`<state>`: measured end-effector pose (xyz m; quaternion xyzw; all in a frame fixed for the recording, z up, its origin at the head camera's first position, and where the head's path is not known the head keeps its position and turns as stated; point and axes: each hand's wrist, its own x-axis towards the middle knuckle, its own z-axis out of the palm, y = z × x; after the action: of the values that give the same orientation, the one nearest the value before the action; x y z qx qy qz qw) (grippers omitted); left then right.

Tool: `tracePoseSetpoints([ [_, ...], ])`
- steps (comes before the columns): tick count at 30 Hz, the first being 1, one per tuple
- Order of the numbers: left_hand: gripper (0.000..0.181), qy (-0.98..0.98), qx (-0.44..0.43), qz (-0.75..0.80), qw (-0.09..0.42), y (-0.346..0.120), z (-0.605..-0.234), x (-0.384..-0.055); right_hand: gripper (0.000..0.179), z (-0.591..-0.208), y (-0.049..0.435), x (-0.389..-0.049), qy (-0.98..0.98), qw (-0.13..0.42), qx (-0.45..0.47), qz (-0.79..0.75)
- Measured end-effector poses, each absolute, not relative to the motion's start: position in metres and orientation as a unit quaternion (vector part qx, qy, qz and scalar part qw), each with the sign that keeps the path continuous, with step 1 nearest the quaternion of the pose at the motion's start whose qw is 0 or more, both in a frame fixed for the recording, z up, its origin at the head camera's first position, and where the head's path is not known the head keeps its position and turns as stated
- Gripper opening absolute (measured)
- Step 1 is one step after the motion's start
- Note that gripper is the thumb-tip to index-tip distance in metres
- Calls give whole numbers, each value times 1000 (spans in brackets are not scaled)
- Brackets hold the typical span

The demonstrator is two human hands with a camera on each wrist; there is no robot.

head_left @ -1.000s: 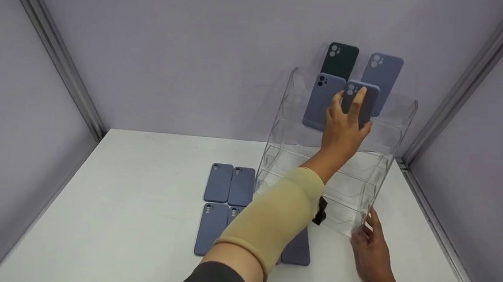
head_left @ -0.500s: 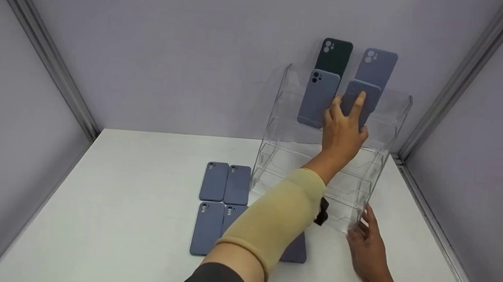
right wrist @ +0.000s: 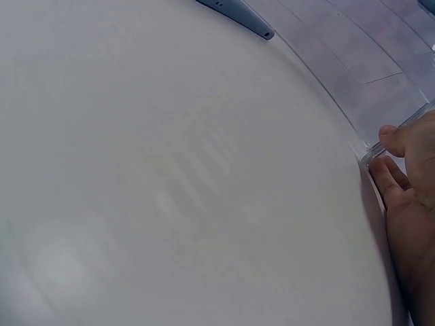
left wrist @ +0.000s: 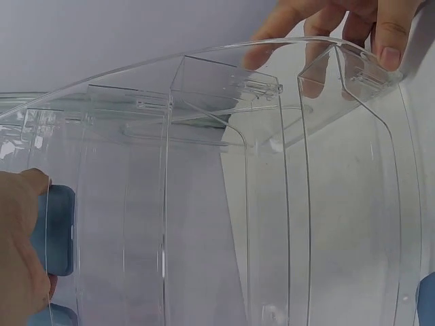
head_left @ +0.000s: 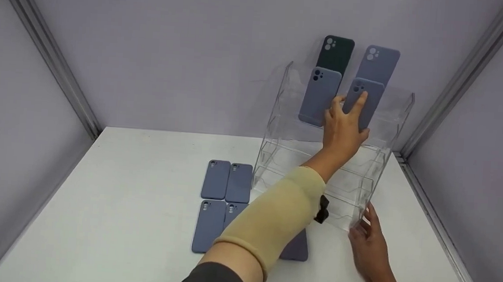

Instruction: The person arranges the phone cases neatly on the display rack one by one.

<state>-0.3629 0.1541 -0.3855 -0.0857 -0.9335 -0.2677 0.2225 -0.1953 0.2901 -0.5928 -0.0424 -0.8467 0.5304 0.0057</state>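
In the head view my left hand (head_left: 341,132) holds a blue-grey phone case (head_left: 371,103) by its sides, one finger stretched along its back. The case leans upright in an upper tier of a clear acrylic display rack (head_left: 350,183). To its left in the same tier stands another blue-grey phone case (head_left: 320,95). Behind them rise a dark green phone case (head_left: 336,54) and a pale lavender one (head_left: 379,63). At the rack's lower front corner my right hand (head_left: 370,253) grips the side panel, thumb in front, as the right wrist view also shows.
Several blue-grey phone cases (head_left: 216,179) lie in rows on the white table (head_left: 132,203), left of the rack; my left sleeve (head_left: 277,213) covers some. A purple phone case (head_left: 296,248) shows beside the sleeve. Grey-framed walls (head_left: 186,57) enclose the table.
The held phone case has tipped back, and its camera cutouts face up again. It now stands in line with the case beside it. My right hand stays at the rack's corner.
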Motion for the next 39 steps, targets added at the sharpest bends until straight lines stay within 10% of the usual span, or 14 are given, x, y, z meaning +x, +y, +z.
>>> tracePoseSetpoints([
  [17,82,-926,-111,-285,223,136,-395,-347,91,-596,286,-192,-842,20,-25,539],
  [39,42,-845,-141,-312,411,28,-443,-309,90,-593,290,-195,-846,9,-35,533],
])
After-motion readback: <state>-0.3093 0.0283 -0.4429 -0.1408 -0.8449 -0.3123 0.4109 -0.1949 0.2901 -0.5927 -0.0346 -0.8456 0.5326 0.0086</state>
